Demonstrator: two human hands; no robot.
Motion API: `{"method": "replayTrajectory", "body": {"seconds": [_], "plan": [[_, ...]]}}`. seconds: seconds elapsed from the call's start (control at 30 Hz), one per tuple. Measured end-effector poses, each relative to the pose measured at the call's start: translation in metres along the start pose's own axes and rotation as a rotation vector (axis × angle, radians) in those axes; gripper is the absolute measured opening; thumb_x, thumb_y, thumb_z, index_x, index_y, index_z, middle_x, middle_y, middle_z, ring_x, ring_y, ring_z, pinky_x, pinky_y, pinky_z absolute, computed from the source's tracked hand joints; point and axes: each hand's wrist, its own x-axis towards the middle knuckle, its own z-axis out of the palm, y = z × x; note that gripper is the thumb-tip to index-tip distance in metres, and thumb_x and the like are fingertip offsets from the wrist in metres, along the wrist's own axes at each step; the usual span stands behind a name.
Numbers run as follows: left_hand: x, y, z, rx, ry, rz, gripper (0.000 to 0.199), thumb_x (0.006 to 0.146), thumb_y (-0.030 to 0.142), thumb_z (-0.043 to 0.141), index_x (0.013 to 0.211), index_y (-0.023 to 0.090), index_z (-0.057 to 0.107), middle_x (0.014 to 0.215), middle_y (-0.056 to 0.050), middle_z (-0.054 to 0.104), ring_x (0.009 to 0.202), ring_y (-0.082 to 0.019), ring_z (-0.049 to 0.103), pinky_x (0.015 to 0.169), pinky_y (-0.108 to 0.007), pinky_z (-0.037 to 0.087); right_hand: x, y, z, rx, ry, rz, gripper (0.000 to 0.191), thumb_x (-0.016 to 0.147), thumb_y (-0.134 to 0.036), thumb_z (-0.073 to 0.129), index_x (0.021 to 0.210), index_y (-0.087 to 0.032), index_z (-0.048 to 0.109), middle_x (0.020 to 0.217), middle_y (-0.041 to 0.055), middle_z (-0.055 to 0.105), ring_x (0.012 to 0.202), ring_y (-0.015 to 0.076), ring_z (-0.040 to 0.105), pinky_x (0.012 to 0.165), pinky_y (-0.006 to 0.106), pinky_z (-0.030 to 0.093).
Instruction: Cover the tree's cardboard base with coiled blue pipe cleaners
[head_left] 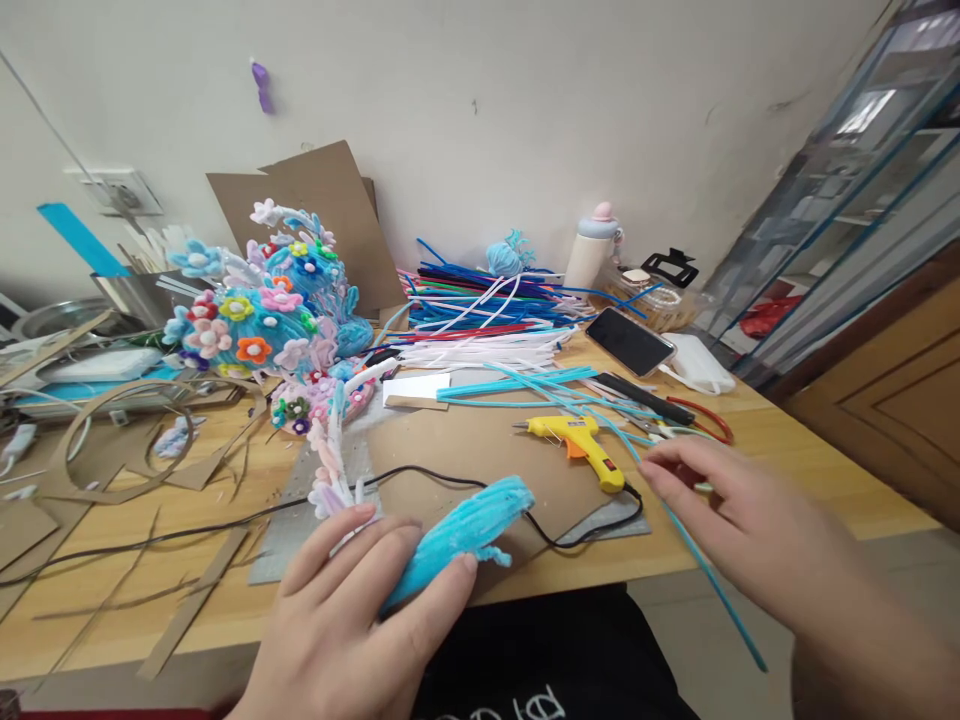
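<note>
My left hand is wrapped round a light-blue fuzzy piece that looks made of pipe cleaners laid side by side, with a short tuft sticking out by my thumb. Over the table's right front edge, my right hand is closed, fingertips pinching a long blue pipe cleaner that slants down past the edge. Between my hands a yellow glue gun lies on cardboard, its black cord running left. Several light-blue pipe cleaners lie just behind it.
Flower-covered pipe-cleaner work stands at the left, near cardboard rings and scraps. Bundled coloured pipe cleaners lie at the back. A phone, a bottle and black-handled pliers are on the right. The cord crosses the table.
</note>
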Motion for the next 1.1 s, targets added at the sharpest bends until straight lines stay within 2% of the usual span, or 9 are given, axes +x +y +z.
{"method": "replayTrajectory", "body": {"seconds": [0.13, 0.27, 0.4, 0.53, 0.7, 0.8, 0.9, 1.0, 1.1], "plan": [[-0.002, 0.000, 0.001, 0.025, -0.049, 0.037, 0.032, 0.088, 0.009, 0.051, 0.110, 0.027, 0.067, 0.098, -0.003, 0.074, 0.090, -0.016, 0.071, 0.102, -0.037, 0.042, -0.002, 0.065, 0.030, -0.083, -0.042, 0.161, 0.029, 0.085, -0.049, 0.056, 0.093, -0.022, 0.064, 0.096, 0.0129, 0.073, 0.082, 0.0331, 0.071, 0.058, 0.037, 0.051], [0.004, 0.003, 0.000, 0.009, -0.035, 0.071, 0.033, 0.089, 0.009, 0.050, 0.110, 0.027, 0.068, 0.095, -0.003, 0.074, 0.089, -0.016, 0.071, 0.102, -0.035, 0.042, -0.010, 0.082, 0.056, -0.026, -0.067, 0.146, 0.014, 0.083, -0.031, 0.053, 0.091, -0.022, 0.062, 0.080, 0.0078, 0.074, 0.064, 0.0246, 0.070, 0.051, 0.032, 0.052], [0.015, 0.008, -0.002, 0.018, 0.006, 0.074, 0.032, 0.090, 0.009, 0.046, 0.103, 0.027, 0.069, 0.089, -0.002, 0.075, 0.081, -0.015, 0.071, 0.097, -0.032, 0.044, -0.007, 0.081, 0.057, 0.004, -0.021, 0.108, 0.011, 0.083, -0.021, 0.047, 0.084, -0.024, 0.058, 0.070, 0.0025, 0.071, 0.055, 0.0205, 0.066, 0.051, 0.031, 0.052], [0.020, 0.011, -0.002, 0.031, 0.015, 0.083, 0.031, 0.092, 0.012, 0.044, 0.100, 0.028, 0.069, 0.088, 0.000, 0.076, 0.079, -0.014, 0.071, 0.091, -0.032, 0.049, 0.007, 0.082, 0.032, -0.029, 0.104, 0.088, 0.014, 0.088, -0.025, 0.045, 0.093, -0.022, 0.058, 0.061, -0.0001, 0.064, 0.051, 0.0201, 0.062, 0.048, 0.029, 0.048], [0.017, 0.014, 0.000, 0.007, 0.030, 0.047, 0.031, 0.093, 0.012, 0.044, 0.102, 0.029, 0.069, 0.091, -0.001, 0.075, 0.082, -0.014, 0.071, 0.092, -0.034, 0.052, 0.052, 0.063, 0.005, -0.114, 0.124, -0.100, 0.021, 0.091, -0.018, 0.044, 0.101, -0.019, 0.063, 0.092, 0.0107, 0.072, 0.080, 0.0255, 0.068, 0.067, 0.036, 0.051], [0.015, 0.015, 0.001, -0.001, 0.021, 0.048, 0.032, 0.093, 0.011, 0.043, 0.103, 0.029, 0.068, 0.090, 0.000, 0.075, 0.082, -0.014, 0.071, 0.094, -0.034, 0.052, 0.094, 0.040, 0.014, -0.157, -0.028, -0.313, 0.024, 0.093, -0.012, 0.047, 0.104, -0.019, 0.067, 0.109, 0.0112, 0.072, 0.103, 0.0257, 0.065, 0.086, 0.038, 0.050], [0.015, 0.014, 0.001, 0.002, 0.017, 0.045, 0.035, 0.093, 0.010, 0.042, 0.104, 0.030, 0.068, 0.090, 0.000, 0.074, 0.083, -0.015, 0.071, 0.094, -0.035, 0.050, 0.131, 0.019, 0.036, -0.203, -0.168, -0.439, 0.014, 0.096, -0.022, 0.058, 0.105, -0.017, 0.067, 0.110, 0.0076, 0.069, 0.104, 0.0224, 0.065, 0.090, 0.042, 0.052], [0.017, 0.013, 0.002, -0.008, 0.020, 0.037, 0.037, 0.091, 0.006, 0.042, 0.104, 0.029, 0.068, 0.088, -0.001, 0.074, 0.080, -0.016, 0.071, 0.093, -0.037, 0.049, 0.147, 0.004, 0.054, -0.239, -0.208, -0.453, 0.025, 0.096, -0.032, 0.062, 0.116, -0.017, 0.063, 0.121, 0.0078, 0.065, 0.105, 0.0228, 0.065, 0.090, 0.046, 0.054], [0.017, 0.013, 0.003, -0.032, 0.028, 0.029, 0.039, 0.089, 0.004, 0.042, 0.104, 0.029, 0.068, 0.088, 0.000, 0.074, 0.084, -0.015, 0.071, 0.095, -0.035, 0.047, 0.135, 0.001, 0.057, -0.253, -0.159, -0.352, 0.025, 0.097, -0.032, 0.061, 0.117, -0.017, 0.063, 0.121, 0.0080, 0.065, 0.104, 0.0226, 0.065, 0.088, 0.044, 0.055]]}}
